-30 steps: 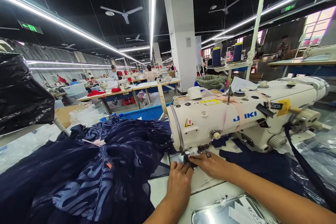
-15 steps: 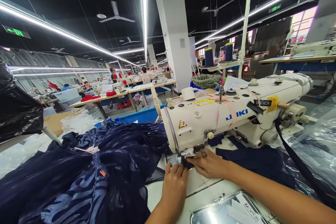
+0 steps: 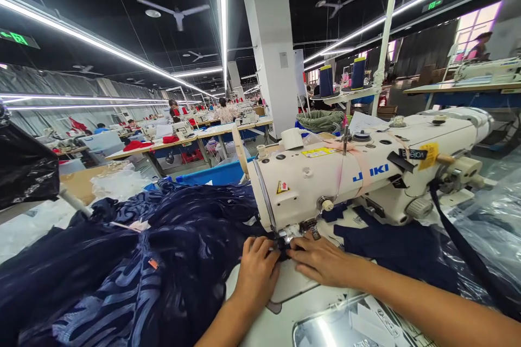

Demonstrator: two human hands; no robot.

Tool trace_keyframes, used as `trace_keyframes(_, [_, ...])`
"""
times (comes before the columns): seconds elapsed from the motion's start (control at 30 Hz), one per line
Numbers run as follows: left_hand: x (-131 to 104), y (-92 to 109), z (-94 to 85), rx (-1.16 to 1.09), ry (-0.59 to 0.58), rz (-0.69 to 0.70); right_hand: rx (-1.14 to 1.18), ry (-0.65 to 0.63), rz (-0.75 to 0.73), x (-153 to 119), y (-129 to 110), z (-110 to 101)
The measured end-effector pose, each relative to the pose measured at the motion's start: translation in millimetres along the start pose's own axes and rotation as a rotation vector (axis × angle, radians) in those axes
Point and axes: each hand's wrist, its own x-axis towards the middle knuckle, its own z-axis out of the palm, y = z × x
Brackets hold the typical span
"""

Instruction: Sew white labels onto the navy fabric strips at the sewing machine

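Note:
A white sewing machine (image 3: 301,184) with blue lettering reaches in from the right. Dark navy fabric (image 3: 195,238) with lighter blue swirls is heaped left of it and runs toward the needle area. My left hand (image 3: 258,268) is just left of the presser foot, its fingers bent and pressed onto the dark fabric. Right of the foot, my right hand (image 3: 323,260) has its fingers together on the fabric edge, close under the machine head. The fabric between the fingertips is small and partly hidden by the hands and the foot.
A black plastic bag (image 3: 26,160) hangs at the left. Navy pieces (image 3: 391,246) and clear plastic (image 3: 492,217) lie at the right. A metal plate (image 3: 325,328) is set in the table near the front. Thread cones (image 3: 326,81) stand behind the machine, with people at far tables.
My left hand has moved left and slightly up, onto the fabric. My right hand stays beside the foot, its fingers more extended. The camera view has shifted slightly.

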Motion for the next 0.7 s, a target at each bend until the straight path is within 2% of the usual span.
trace_keyframes(0.2, [5.3, 7.9, 11.1, 0.075, 0.100, 0.116, 0.156, 0.026, 0.026, 0.0, 10.1, 5.0])
trace_keyframes(0.37, [5.8, 9.0, 12.8, 0.093, 0.098, 0.127, 0.247, 0.059, 0.020, 1.0, 13.0, 0.1])
trace_keyframes(0.53, [6.6, 10.4, 9.4, 0.099, 0.018, 0.168, 0.035, 0.050, -0.106, 1.0, 9.8, -3.0])
trace_keyframes(0.63, [4.7, 5.5, -3.7, 0.168, -0.038, 0.179, -0.121, 0.036, -0.167, 2.0, 5.7, -3.3])
trace_keyframes(0.7, [2.1, -0.7, -16.9, 0.232, -0.062, 0.129, -0.156, 0.042, -0.173, 2.6, 3.2, -3.8])
